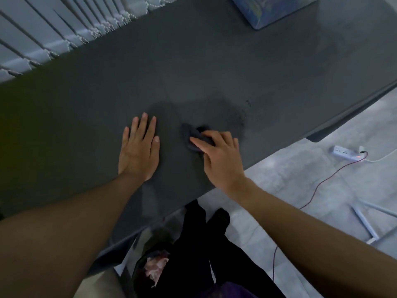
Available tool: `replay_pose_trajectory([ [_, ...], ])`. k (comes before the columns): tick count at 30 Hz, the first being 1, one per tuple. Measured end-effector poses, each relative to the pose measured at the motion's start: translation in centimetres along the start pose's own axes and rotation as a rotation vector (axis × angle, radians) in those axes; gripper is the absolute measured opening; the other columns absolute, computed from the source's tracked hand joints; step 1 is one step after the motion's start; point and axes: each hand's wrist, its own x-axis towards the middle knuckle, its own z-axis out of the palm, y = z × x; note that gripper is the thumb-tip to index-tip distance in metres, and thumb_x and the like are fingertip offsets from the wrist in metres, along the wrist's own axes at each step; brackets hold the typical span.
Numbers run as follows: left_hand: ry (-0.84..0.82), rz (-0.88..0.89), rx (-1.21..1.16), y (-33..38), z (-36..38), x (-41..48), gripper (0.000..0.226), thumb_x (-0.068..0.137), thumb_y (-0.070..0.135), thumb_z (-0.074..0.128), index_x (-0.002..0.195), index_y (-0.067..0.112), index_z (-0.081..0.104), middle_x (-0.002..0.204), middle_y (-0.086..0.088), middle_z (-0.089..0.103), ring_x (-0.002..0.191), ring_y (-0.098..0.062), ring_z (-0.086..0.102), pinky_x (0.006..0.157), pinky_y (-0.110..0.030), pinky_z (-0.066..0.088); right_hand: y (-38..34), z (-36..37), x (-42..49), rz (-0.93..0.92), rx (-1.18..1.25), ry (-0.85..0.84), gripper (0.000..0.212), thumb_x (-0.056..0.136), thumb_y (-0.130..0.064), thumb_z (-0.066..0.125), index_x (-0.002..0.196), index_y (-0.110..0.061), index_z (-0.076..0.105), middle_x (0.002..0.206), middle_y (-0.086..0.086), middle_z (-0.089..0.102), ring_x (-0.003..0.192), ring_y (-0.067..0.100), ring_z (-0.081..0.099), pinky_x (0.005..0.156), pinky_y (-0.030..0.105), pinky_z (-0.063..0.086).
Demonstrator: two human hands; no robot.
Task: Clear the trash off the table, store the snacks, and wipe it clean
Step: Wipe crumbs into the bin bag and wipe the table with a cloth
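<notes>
1. My right hand (221,160) presses a dark cloth (194,136) onto the dark grey surface (214,67), its grip closed around the bunched fabric, with the thumb stretched along the cloth's near side and the fingers curled over the top.

2. My left hand (139,147) lies flat just to the left of the cloth, palm down, fingers spread and holding nothing; a narrow strip of bare surface separates it from the cloth.

3. A darker, damp-looking patch (206,112) spreads across the surface just beyond and to the right of the cloth, with a few small dark specks (248,102) at its far right edge.

4. A blue box (270,11) stands at the far end of the surface, well apart from both hands and cut off by the top of the frame; its print is too blurred to read.

5. White vertical blinds (53,35) hang along the far left side of the surface.

6. On the pale floor (300,175) to the right, a white power strip (341,150) lies with a thin red cable (328,179) trailing from it toward me.

7. Light metal legs (365,224) of some piece of furniture show at the right edge.

8. My legs in black trousers (202,244) stand against the near edge of the surface.
</notes>
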Motion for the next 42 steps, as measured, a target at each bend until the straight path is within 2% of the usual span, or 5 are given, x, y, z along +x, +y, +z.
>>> replay_pose_trajectory([
  [7,-0.005,-0.024,0.008,0.4,-0.2,-0.5,0.055,0.107,0.033,0.024,0.160,0.019,0.017,0.168,0.000,0.009,0.155,-0.022,0.003,0.125,-0.043,0.003,0.3,-0.4,-5.4,-0.428,0.000,-0.138,0.047,0.085,-0.020,0.061,0.130,-0.033,0.063,0.127,0.000,0.059,0.101,0.029,0.052,0.081,0.040,0.038],
  [13,-0.035,-0.030,0.032,2.6,-0.2,-0.2,0.060,0.105,0.044,0.022,0.161,0.024,0.012,0.168,0.000,0.006,0.155,-0.023,-0.001,0.125,-0.046,0.000,4.2,-1.9,-0.6,0.171,-0.063,0.119,0.049,0.087,-0.016,0.046,0.130,-0.034,0.063,0.130,0.001,0.056,0.108,0.032,0.048,0.083,0.041,0.035],
  [32,-0.034,0.109,-0.012,9.6,-1.1,8.8,0.057,0.107,0.038,0.024,0.161,0.024,0.010,0.169,0.001,0.002,0.155,-0.023,-0.003,0.125,-0.047,0.000,8.1,-3.1,-0.1,-0.072,-0.174,0.064,0.047,0.089,-0.015,0.056,0.132,-0.032,0.062,0.130,0.004,0.059,0.105,0.033,0.054,0.080,0.044,0.040],
  [37,-0.021,0.097,0.032,9.9,-1.4,12.2,0.057,0.107,0.038,0.021,0.161,0.023,0.010,0.168,0.000,0.004,0.155,-0.025,-0.002,0.125,-0.048,0.001,9.8,-4.3,5.1,0.485,-0.120,0.210,0.051,0.090,-0.011,0.048,0.137,-0.030,0.057,0.135,0.006,0.052,0.114,0.034,0.045,0.089,0.045,0.036],
  [42,-0.039,0.081,0.031,10.9,-1.1,15.6,0.058,0.106,0.040,0.020,0.161,0.024,0.009,0.169,0.000,0.003,0.154,-0.027,-0.003,0.124,-0.050,0.001,7.3,-2.1,2.7,0.032,-0.130,0.076,0.051,0.086,-0.011,0.055,0.132,-0.033,0.062,0.130,0.004,0.058,0.105,0.034,0.052,0.081,0.045,0.039],
])
